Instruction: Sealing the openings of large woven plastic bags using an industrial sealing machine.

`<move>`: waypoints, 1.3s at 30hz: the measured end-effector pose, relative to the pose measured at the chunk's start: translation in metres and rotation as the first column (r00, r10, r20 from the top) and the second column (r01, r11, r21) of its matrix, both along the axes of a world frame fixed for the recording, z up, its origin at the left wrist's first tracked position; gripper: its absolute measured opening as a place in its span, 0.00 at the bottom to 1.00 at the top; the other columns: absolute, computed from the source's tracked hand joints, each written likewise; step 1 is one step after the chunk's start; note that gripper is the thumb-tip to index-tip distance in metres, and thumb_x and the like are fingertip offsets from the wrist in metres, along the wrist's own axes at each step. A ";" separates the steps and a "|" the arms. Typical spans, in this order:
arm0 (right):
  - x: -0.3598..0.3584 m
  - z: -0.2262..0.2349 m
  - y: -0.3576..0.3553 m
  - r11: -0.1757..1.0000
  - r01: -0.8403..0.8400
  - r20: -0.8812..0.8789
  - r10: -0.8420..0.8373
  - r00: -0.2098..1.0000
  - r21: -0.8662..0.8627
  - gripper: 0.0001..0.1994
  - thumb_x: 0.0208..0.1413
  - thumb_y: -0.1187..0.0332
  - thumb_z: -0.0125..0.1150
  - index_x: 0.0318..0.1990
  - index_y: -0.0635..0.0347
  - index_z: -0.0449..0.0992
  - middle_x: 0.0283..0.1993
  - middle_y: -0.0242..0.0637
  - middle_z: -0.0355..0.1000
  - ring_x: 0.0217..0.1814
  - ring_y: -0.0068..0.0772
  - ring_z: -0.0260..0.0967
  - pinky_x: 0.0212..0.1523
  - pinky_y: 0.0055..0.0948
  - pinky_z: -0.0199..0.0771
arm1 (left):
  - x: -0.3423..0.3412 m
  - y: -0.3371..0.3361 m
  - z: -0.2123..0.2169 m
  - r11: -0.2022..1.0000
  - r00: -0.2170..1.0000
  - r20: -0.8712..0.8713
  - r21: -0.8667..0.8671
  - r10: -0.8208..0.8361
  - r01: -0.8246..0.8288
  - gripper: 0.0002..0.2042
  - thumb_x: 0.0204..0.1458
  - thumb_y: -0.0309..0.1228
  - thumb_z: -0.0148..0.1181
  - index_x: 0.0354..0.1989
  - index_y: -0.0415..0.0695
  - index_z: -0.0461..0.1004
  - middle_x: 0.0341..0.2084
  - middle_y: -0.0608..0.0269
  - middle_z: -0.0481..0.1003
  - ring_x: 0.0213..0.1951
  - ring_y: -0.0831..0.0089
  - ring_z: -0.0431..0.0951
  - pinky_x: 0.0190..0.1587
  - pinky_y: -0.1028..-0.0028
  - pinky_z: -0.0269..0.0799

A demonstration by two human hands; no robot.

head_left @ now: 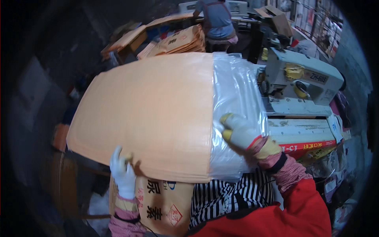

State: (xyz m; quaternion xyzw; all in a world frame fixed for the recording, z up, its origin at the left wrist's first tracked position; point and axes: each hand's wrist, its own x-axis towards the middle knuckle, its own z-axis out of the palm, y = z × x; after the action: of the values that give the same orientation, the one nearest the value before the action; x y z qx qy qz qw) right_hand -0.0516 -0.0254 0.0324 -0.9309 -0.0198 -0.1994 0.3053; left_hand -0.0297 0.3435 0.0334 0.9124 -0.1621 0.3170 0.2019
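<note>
A stack of flat peach-coloured woven sacks (146, 114) lies in front of me, with clear plastic liners (237, 91) sticking out at its right end. My right hand (241, 132), in a white glove with yellowish fingertips, is over the liners near the sack edge. Its fingers are bent but apart, and nothing shows in them; whether they touch the plastic I cannot tell. My left hand (124, 173), gloved too, is by the near edge of the stack with thumb and fingers spread. Below that edge a printed brown sack (166, 203) lies beside striped black-and-white cloth (225, 201).
An industrial sewing machine (304, 77) stands at the right on its light table (300, 129). Beyond the stack are a pile of folded printed sacks (179, 42) and a seated person (218, 19) seen from behind. An open cardboard box (276, 19) is at the far right.
</note>
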 end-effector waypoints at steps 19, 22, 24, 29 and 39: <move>0.139 0.024 -0.111 0.899 0.271 -0.264 -0.185 0.947 0.344 0.22 0.46 0.59 0.56 0.49 0.59 0.69 0.42 0.49 0.70 0.41 0.40 0.69 0.45 0.30 0.67 | 0.342 -0.318 0.026 0.821 0.848 -0.475 0.369 -0.235 0.434 0.11 0.44 0.22 0.46 0.33 0.43 0.75 0.30 0.53 0.75 0.34 0.61 0.76 0.38 0.68 0.70; 0.220 -0.014 -0.151 0.805 0.593 -0.123 -0.591 0.798 -0.016 0.21 0.44 0.58 0.58 0.46 0.59 0.71 0.36 0.46 0.72 0.36 0.36 0.69 0.39 0.31 0.68 | 0.348 -0.318 0.046 0.883 0.731 -0.572 0.026 -0.371 0.468 0.12 0.41 0.18 0.44 0.32 0.40 0.74 0.28 0.54 0.75 0.32 0.66 0.75 0.36 0.71 0.69; 0.254 -0.003 -0.160 0.875 0.484 -0.381 -0.438 0.814 0.027 0.21 0.42 0.57 0.60 0.42 0.60 0.73 0.34 0.44 0.72 0.34 0.35 0.69 0.37 0.31 0.68 | 0.347 -0.309 0.063 0.908 0.702 -0.612 -0.068 -0.365 0.413 0.12 0.40 0.18 0.44 0.31 0.39 0.73 0.27 0.54 0.75 0.31 0.69 0.74 0.35 0.73 0.68; 0.278 0.000 -0.117 0.829 0.182 -0.219 -0.074 0.973 0.529 0.21 0.40 0.53 0.61 0.37 0.60 0.75 0.33 0.43 0.73 0.35 0.38 0.69 0.37 0.33 0.67 | 0.316 -0.324 0.106 0.851 0.716 -0.586 0.083 -0.379 0.518 0.06 0.45 0.27 0.55 0.28 0.38 0.73 0.24 0.61 0.73 0.28 0.76 0.71 0.33 0.77 0.67; 0.326 -0.112 -0.193 0.571 0.182 -0.281 0.090 0.955 0.801 0.25 0.42 0.47 0.59 0.37 0.61 0.76 0.38 0.44 0.73 0.44 0.40 0.70 0.44 0.35 0.68 | 0.319 -0.304 0.114 0.596 0.536 -0.342 -0.682 -0.772 0.423 0.08 0.49 0.31 0.53 0.25 0.39 0.73 0.21 0.67 0.72 0.24 0.81 0.67 0.29 0.80 0.64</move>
State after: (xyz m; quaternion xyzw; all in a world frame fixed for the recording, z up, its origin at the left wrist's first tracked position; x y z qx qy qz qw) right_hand 0.2739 -0.2187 -0.0792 -0.7023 0.1441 -0.0546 0.6950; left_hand 0.2893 0.0392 0.1470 0.7496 -0.3113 -0.0580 0.5813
